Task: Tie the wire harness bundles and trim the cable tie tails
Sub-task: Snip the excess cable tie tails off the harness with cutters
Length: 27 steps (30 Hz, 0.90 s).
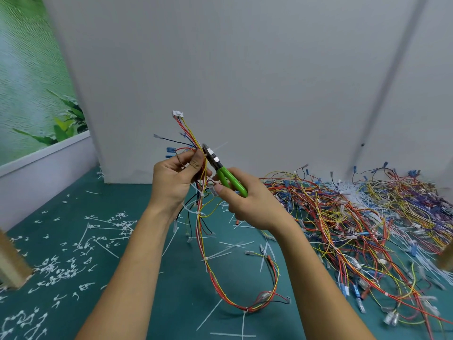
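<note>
Cut tails are scattered on mat. Harness is gripped by left hand, green cutters by right hand. Trimming judged underway; tie tail is to be snipped flush.

1. The nose of the green-handled cutters is partly behind my left hand; I cannot tell whether the blades are closed.
2. The cable tie tail at the blades is a faint blur, and its head is hidden.
3. The handle ends are buried in my right hand, which grips them.
4. The wire harness is covered where my left fingers hold it.
5. The pile of harnesses runs off the right edge; its far strands are smeared and I cannot separate single bundles.
6. The wooden post is cut by the left edge.
7. Both my forearms are cut by the bottom edge.
</note>
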{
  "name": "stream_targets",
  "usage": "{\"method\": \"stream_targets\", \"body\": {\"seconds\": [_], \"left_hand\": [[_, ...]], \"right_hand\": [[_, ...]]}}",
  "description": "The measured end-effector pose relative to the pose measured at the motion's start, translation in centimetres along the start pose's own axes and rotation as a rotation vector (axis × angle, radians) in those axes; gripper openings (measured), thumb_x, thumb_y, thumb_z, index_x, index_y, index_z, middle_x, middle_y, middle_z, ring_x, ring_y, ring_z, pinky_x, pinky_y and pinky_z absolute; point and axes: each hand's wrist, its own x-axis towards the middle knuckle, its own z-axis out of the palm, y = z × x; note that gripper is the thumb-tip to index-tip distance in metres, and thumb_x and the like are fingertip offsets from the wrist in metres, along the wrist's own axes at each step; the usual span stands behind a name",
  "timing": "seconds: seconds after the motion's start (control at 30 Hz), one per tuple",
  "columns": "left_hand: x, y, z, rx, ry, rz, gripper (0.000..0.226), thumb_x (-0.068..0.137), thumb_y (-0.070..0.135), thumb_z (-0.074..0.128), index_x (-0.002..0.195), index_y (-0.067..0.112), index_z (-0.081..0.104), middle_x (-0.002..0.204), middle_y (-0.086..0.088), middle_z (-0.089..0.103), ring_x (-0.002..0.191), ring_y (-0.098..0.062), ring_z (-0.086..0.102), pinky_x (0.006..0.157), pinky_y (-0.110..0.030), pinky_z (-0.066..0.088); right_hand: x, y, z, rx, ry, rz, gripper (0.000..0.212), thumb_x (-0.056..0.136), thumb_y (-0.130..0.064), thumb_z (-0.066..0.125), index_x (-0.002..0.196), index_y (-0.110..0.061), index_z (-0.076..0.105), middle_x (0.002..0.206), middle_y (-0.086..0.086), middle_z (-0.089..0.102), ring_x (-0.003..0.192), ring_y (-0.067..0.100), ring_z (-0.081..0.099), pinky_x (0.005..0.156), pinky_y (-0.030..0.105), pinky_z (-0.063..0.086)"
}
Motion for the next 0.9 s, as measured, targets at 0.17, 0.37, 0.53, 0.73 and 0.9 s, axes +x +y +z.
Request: {"method": "stream_targets", "body": {"seconds": [0.17, 0.37, 0.53, 0.73, 0.9], "left_hand": [[0.0, -0.1, -0.1, -0.014, -0.014, -0.078, 0.014, 0.081, 0.031, 0.073, 0.077, 0.02, 0.082, 0.067, -0.006, 0.072, 0.061, -0.018, 0.069, 0.059, -0.026, 0.057], [0.0, 0.3, -0.1, -0.103, -0.013, -0.116, 0.014, 0.08, 0.027, 0.074, 0.076, 0.016, 0.081, 0.066, -0.006, 0.07, 0.059, -0.017, 0.069, 0.055, -0.025, 0.056], [0.0, 0.3, 0.1, -0.129, -0.028, -0.119, 0.015, 0.083, 0.027, 0.072, 0.076, 0.017, 0.081, 0.067, -0.004, 0.071, 0.059, -0.015, 0.068, 0.054, -0.025, 0.056], [0.1, 0.1, 0.1, -0.147, -0.037, -0.125, 0.015, 0.083, 0.027, 0.072, 0.076, 0.017, 0.081, 0.066, -0.003, 0.07, 0.058, -0.015, 0.068, 0.055, -0.025, 0.056], [0.1, 0.2, 0.0, -0.147, -0.064, -0.117, 0.016, 0.084, 0.028, 0.071, 0.076, 0.018, 0.081, 0.065, -0.001, 0.07, 0.057, -0.013, 0.067, 0.055, -0.024, 0.056]], "right_hand": [[0.0, 0.0, -0.6, 0.037, -0.074, 0.05, 0.024, 0.103, -0.033, 0.062, 0.125, -0.024, 0.06, 0.086, 0.001, 0.064, 0.064, 0.006, 0.067, 0.065, 0.032, 0.063], [0.2, 0.2, 0.2, 0.006, 0.037, -0.009, 0.011, 0.104, -0.034, 0.059, 0.109, -0.026, 0.065, 0.081, 0.013, 0.061, 0.062, 0.015, 0.053, 0.063, 0.044, 0.056], [0.3, 0.1, 0.7, 0.011, 0.078, -0.017, 0.01, 0.104, -0.034, 0.058, 0.104, -0.026, 0.064, 0.088, 0.016, 0.064, 0.063, 0.015, 0.05, 0.066, 0.046, 0.054], [0.3, 0.3, 0.7, 0.044, 0.025, -0.011, 0.012, 0.104, -0.028, 0.057, 0.115, -0.025, 0.062, 0.078, -0.002, 0.062, 0.063, 0.013, 0.061, 0.062, 0.038, 0.056], [0.3, 0.4, 0.9, 0.065, 0.016, -0.012, 0.013, 0.104, -0.025, 0.058, 0.116, -0.027, 0.063, 0.077, -0.006, 0.063, 0.063, 0.012, 0.064, 0.063, 0.036, 0.058]]}}
